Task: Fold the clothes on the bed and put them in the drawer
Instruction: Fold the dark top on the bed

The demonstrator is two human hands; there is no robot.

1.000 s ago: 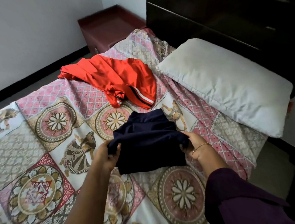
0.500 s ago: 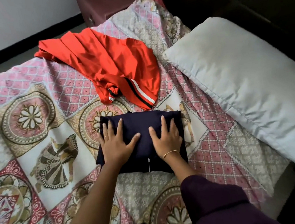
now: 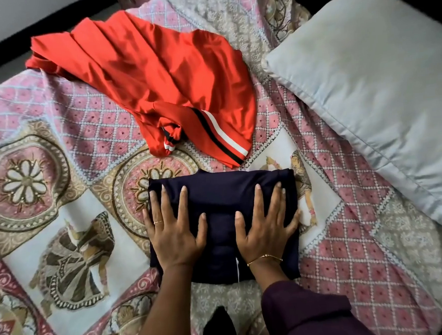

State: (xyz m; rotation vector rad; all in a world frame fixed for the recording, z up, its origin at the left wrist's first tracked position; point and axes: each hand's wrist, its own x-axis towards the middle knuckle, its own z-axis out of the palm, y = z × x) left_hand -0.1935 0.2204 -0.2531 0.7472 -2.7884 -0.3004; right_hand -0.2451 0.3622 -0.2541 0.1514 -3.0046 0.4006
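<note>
Both hands have slid apart since half a second ago: the left hand [image 3: 176,231] and right hand [image 3: 266,220] now press flat, fingers spread, on the outer halves of the folded navy garment [image 3: 220,193], which lies near the bed's [image 3: 51,106] near edge. Neither hand grasps anything. That bundle looks soft, light and limp, so it would likely sag if pinched; sliding palms under both side edges seems safest. An unfolded red garment [image 3: 154,74] lies just beyond, toward the pillow [image 3: 372,89].

Bedspread [image 3: 70,248] open left of the folded navy garment [image 3: 220,193]; red garment [image 3: 154,74] just beyond it, pillow [image 3: 371,81] blocking the right side.
</note>
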